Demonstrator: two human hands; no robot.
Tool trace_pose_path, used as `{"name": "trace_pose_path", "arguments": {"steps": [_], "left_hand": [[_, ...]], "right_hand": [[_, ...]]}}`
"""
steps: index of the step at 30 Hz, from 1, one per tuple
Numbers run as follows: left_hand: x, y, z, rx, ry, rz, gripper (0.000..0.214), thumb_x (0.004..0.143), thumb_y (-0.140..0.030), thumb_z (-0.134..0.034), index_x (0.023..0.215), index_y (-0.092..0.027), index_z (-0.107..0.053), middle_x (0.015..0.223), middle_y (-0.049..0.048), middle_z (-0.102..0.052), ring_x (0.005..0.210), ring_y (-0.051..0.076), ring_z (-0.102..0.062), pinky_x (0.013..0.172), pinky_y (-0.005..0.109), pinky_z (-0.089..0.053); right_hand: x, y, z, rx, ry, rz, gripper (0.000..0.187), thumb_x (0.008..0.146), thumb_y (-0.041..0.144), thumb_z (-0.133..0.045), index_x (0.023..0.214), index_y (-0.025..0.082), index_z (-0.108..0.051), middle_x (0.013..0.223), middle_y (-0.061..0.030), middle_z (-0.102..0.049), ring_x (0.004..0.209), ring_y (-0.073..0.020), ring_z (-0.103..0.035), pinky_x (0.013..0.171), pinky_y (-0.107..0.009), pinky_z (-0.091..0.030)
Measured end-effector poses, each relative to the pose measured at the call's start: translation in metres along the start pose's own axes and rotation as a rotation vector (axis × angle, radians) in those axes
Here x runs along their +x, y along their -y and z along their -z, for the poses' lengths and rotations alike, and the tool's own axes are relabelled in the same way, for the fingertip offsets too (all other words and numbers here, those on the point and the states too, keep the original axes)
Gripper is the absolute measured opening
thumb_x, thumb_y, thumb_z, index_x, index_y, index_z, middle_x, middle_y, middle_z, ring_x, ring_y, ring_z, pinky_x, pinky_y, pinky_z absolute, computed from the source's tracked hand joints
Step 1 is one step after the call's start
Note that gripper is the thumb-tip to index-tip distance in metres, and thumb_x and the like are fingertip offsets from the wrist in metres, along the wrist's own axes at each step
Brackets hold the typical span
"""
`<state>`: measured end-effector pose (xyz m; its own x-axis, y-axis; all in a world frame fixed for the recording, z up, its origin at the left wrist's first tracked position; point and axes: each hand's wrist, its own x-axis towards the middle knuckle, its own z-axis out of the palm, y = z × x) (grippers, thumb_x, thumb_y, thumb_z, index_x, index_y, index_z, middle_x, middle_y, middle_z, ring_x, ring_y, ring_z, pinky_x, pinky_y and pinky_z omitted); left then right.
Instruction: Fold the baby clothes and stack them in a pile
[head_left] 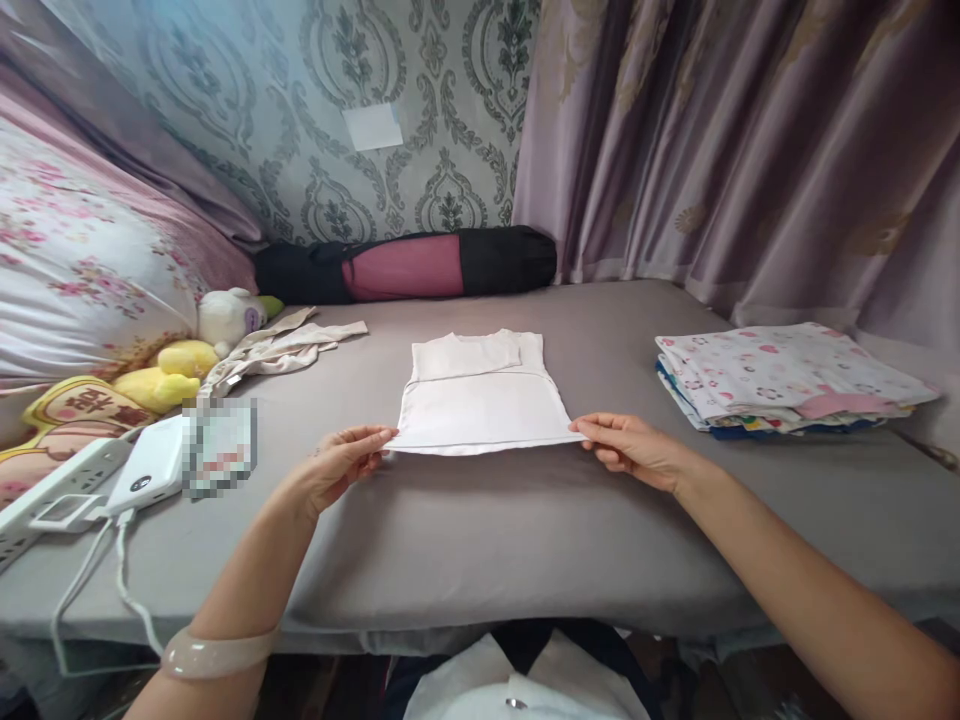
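Observation:
A small white garment (480, 395) lies flat in the middle of the grey bed sheet (487, 540), partly folded with its sleeves tucked in. My left hand (341, 465) pinches the garment's near left corner. My right hand (630, 448) pinches its near right corner. Both hands rest low on the sheet, fingers closed on the hem.
A stack of folded patterned clothes (787, 380) sits at the right. A beige garment (281, 345) and plush toys (187, 360) lie at the left, with a power strip (52, 490), a white power bank (150, 465) and cables. A black and pink rolled bag (409, 265) lies against the wall.

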<state>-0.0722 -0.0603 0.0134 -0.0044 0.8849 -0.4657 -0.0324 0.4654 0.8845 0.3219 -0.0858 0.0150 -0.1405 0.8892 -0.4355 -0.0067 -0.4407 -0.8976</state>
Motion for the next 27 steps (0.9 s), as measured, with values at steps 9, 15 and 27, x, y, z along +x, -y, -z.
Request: {"name": "trace_pose_path", "arguments": {"steps": [9,15,27], "left_hand": [[0.025,-0.029,-0.026,-0.333,-0.132,-0.1,0.008,0.086,-0.018,-0.061,0.09,-0.017,-0.068,0.093,0.0061,-0.072,0.075,0.011,-0.068,0.058,0.017,-0.052],[0.057,-0.035,-0.047,-0.314,-0.066,-0.269,0.02,0.088,-0.034,-0.061,0.1,-0.017,-0.063,0.117,0.0108,-0.069,0.11,0.02,-0.065,0.089,0.029,-0.054],[0.137,-0.035,-0.071,-0.16,-0.175,-0.471,0.043,0.083,-0.049,-0.065,0.112,-0.018,-0.06,0.12,0.013,-0.065,0.116,0.022,-0.062,0.095,0.033,-0.049]], "right_hand": [[0.027,0.024,-0.018,0.153,-0.198,0.25,0.027,0.095,0.029,-0.051,0.118,0.021,-0.062,0.124,-0.0107,-0.066,0.098,-0.0164,-0.068,0.075,-0.026,-0.059],[0.058,0.031,-0.04,-0.105,-0.203,0.388,0.054,0.097,0.033,-0.039,0.15,0.024,-0.034,0.149,-0.0099,-0.047,0.135,-0.0208,-0.047,0.104,-0.038,-0.048],[0.133,0.037,-0.048,-0.548,-0.316,0.486,0.061,0.1,0.034,-0.027,0.157,0.019,-0.016,0.146,-0.0114,-0.05,0.132,-0.0196,-0.05,0.108,-0.037,-0.042]]}}
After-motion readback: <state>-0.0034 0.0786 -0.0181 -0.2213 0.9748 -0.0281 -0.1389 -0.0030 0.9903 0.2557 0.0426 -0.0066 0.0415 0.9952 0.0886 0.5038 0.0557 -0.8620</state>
